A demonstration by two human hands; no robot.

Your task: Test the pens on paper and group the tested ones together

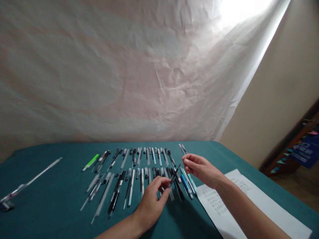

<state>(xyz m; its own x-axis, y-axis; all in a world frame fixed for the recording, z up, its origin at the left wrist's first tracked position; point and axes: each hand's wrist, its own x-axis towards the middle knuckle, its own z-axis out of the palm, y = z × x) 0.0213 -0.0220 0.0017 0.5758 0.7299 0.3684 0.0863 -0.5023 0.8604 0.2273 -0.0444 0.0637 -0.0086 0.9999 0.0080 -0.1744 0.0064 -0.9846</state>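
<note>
Draped backdrop behind a teal counter

A crumpled white sheet (112, 73) hangs across the back, down to the far edge of the counter (45, 199), which wears a teal cloth. Strong light (239, 10) glares through the sheet at top right. A plain beige wall (279, 99) stands to the right, with a dark wooden frame (286, 152) and brownish floor (294, 186) below.

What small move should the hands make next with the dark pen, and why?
Probably the right hand should close its fingertips on the upper end of the dark pen. The left hand pinches its lower part and holds it tilted above the rows of pens; the right fingers are open beside its upper end, holding nothing.
</note>
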